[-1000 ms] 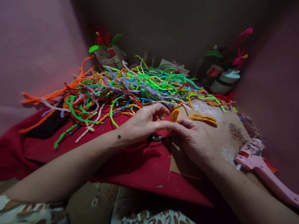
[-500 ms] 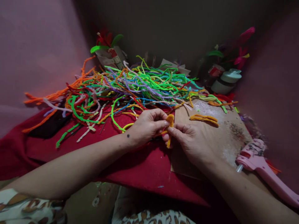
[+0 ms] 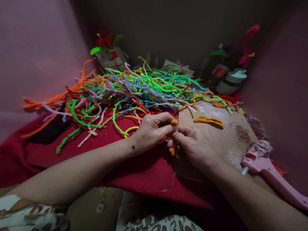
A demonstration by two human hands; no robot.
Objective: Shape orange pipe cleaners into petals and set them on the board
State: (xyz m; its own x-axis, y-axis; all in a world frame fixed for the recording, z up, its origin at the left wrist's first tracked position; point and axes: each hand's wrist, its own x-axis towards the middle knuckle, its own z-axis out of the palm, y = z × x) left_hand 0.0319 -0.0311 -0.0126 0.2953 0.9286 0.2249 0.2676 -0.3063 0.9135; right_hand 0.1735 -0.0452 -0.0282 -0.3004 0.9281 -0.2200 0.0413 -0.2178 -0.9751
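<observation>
One orange pipe cleaner (image 3: 174,122) is pinched between the left hand (image 3: 154,128) and the right hand (image 3: 199,144), above the left edge of the brown board (image 3: 231,144). Each grip is closed to thumb and fingertips; one end shows above the fingers, another below, and the middle is hidden. This looks like pressing or bending: a good way is to brace the strip with the left fingertips and work it with the right in small, even pinches, sparing the fuzz. Counted: one folded orange pipe cleaner (image 3: 209,121) on the board, one pink glue gun (image 3: 258,163) at its near right corner, one lidded bottle (image 3: 232,81) beyond it. The pipe cleaner pile (image 3: 154,83), beyond and left of the board, is too tangled to count.
</observation>
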